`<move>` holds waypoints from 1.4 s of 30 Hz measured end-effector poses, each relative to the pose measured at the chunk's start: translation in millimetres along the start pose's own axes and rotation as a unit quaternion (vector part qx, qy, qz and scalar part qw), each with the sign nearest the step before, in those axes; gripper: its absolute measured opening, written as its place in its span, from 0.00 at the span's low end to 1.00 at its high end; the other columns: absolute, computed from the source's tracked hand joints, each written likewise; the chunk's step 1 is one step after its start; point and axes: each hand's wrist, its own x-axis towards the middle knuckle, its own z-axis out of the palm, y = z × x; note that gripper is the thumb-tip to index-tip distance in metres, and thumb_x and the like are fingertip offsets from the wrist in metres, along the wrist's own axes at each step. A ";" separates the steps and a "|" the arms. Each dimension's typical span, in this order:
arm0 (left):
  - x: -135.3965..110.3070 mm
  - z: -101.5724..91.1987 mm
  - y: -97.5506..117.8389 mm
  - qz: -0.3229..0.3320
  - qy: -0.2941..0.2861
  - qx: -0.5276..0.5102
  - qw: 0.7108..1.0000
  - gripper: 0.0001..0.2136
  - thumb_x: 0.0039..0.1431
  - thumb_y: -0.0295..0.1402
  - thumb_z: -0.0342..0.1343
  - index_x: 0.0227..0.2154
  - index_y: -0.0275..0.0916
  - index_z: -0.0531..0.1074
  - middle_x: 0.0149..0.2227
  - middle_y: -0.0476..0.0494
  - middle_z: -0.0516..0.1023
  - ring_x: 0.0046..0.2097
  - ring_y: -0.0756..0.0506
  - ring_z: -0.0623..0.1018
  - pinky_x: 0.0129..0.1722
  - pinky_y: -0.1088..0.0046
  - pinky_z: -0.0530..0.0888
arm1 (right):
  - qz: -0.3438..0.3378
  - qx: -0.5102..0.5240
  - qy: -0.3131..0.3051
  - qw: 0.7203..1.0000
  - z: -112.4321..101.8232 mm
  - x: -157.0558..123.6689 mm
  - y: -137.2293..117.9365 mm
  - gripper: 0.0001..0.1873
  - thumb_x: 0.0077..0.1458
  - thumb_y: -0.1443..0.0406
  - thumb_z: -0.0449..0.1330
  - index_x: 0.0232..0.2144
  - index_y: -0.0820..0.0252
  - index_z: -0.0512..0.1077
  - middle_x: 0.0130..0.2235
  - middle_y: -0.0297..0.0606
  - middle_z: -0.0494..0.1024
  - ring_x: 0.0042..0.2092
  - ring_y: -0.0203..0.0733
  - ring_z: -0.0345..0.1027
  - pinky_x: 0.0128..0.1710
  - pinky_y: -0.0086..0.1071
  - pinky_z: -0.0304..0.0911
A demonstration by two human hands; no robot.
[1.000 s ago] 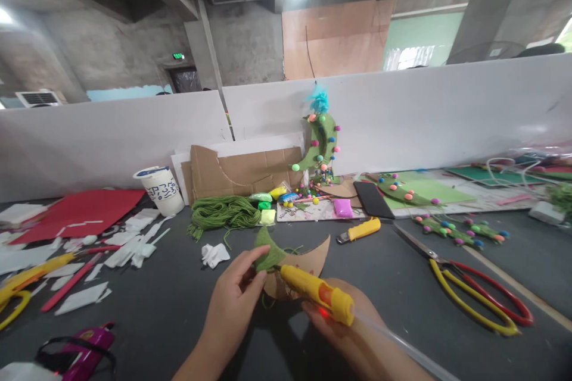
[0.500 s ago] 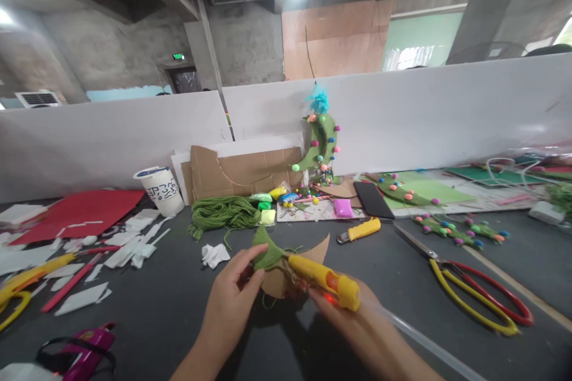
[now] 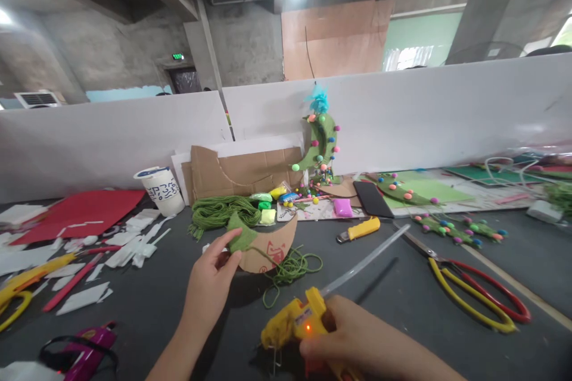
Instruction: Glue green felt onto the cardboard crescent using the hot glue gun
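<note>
My left hand (image 3: 213, 277) pinches the left end of a cardboard crescent (image 3: 274, 247), where green yarn (image 3: 241, 237) is wrapped over it. The rest of the crescent is bare brown card with a red print. A loose tangle of green yarn (image 3: 292, 268) trails from it onto the table. Low in front, my right hand (image 3: 344, 333) grips a yellow glue gun (image 3: 308, 315), its nozzle pointing left and an orange light lit. A long clear glue stick (image 3: 366, 259) sticks out of its back, toward the upper right.
Large scissors (image 3: 469, 292) and a yellow utility knife (image 3: 360, 230) lie on the right. Behind are a green yarn skein (image 3: 226, 211), a phone (image 3: 374, 199) and a decorated green crescent (image 3: 328, 140). Paper scraps (image 3: 134, 247) and a purple glue gun (image 3: 89, 354) are on the left.
My right hand has drawn the glue gun down and away from the crescent, turning it so the nozzle points left. My left hand has shifted the crescent left and up, showing its printed face.
</note>
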 end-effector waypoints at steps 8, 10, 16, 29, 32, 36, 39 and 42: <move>-12.3 -1.5 13.6 0.006 0.004 -0.028 1.000 0.19 0.54 0.39 0.56 0.49 0.44 0.72 0.28 0.52 0.76 0.30 0.47 0.75 0.33 0.74 0.71 | -0.076 -0.302 0.235 0.921 -8.5 9.0 2.1 0.16 0.49 0.56 0.59 0.15 0.58 0.69 0.17 0.34 0.67 0.20 0.37 0.58 0.20 0.29 0.47; -18.0 -0.5 15.0 0.010 -0.002 -0.046 0.999 0.19 0.54 0.40 0.56 0.49 0.45 0.72 0.29 0.52 0.76 0.31 0.47 0.75 0.33 0.75 0.72 | -0.127 -0.201 0.286 0.928 -10.0 14.0 1.7 0.04 0.48 0.63 0.59 0.27 0.58 0.71 0.22 0.32 0.69 0.24 0.38 0.60 0.23 0.28 0.52; -27.8 -0.2 16.7 0.102 0.030 0.007 0.994 0.14 0.56 0.38 0.55 0.44 0.46 0.75 0.40 0.48 0.78 0.38 0.46 0.76 0.38 0.75 0.72 | -0.163 0.045 0.058 0.984 -4.8 18.9 6.1 0.14 0.46 0.67 0.57 0.40 0.58 0.69 0.27 0.29 0.73 0.24 0.34 0.62 0.24 0.25 0.55; -18.5 -7.2 20.7 0.065 -0.135 0.019 0.988 0.14 0.51 0.32 0.56 0.42 0.47 0.78 0.40 0.46 0.82 0.36 0.43 0.79 0.35 0.71 0.75 | -0.248 -0.264 0.387 0.848 -54.1 15.1 3.3 0.05 0.53 0.66 0.56 0.34 0.58 0.72 0.38 0.43 0.75 0.43 0.51 0.66 0.45 0.45 0.60; -24.1 1.7 21.8 0.065 -0.150 0.014 0.986 0.15 0.50 0.30 0.56 0.41 0.47 0.79 0.38 0.44 0.82 0.36 0.42 0.79 0.35 0.70 0.75 | -0.303 -0.239 0.336 0.859 -38.3 7.7 -1.9 0.13 0.52 0.72 0.54 0.41 0.56 0.71 0.49 0.43 0.71 0.52 0.49 0.61 0.53 0.46 0.55; -30.2 9.3 24.5 0.067 -0.194 -0.016 0.979 0.15 0.49 0.28 0.55 0.40 0.47 0.80 0.38 0.44 0.82 0.37 0.43 0.79 0.35 0.72 0.75 | -0.294 -0.163 0.195 0.921 -15.6 0.6 -8.7 0.19 0.48 0.74 0.57 0.43 0.55 0.69 0.44 0.37 0.74 0.47 0.42 0.66 0.48 0.35 0.61; -33.1 11.3 27.2 0.068 -0.203 -0.008 0.977 0.15 0.48 0.28 0.56 0.39 0.47 0.80 0.38 0.44 0.81 0.37 0.43 0.78 0.35 0.71 0.74 | -0.272 -0.197 0.191 0.922 -11.1 1.4 -9.3 0.09 0.48 0.73 0.59 0.32 0.56 0.71 0.35 0.34 0.75 0.42 0.43 0.67 0.48 0.38 0.59; -33.1 11.2 28.9 0.056 -0.196 -0.001 0.979 0.15 0.48 0.29 0.56 0.39 0.46 0.80 0.39 0.43 0.81 0.40 0.41 0.78 0.37 0.70 0.74 | -0.269 -0.223 0.203 0.915 -15.3 1.4 -10.7 0.07 0.54 0.71 0.57 0.29 0.56 0.73 0.33 0.35 0.76 0.41 0.44 0.67 0.49 0.40 0.57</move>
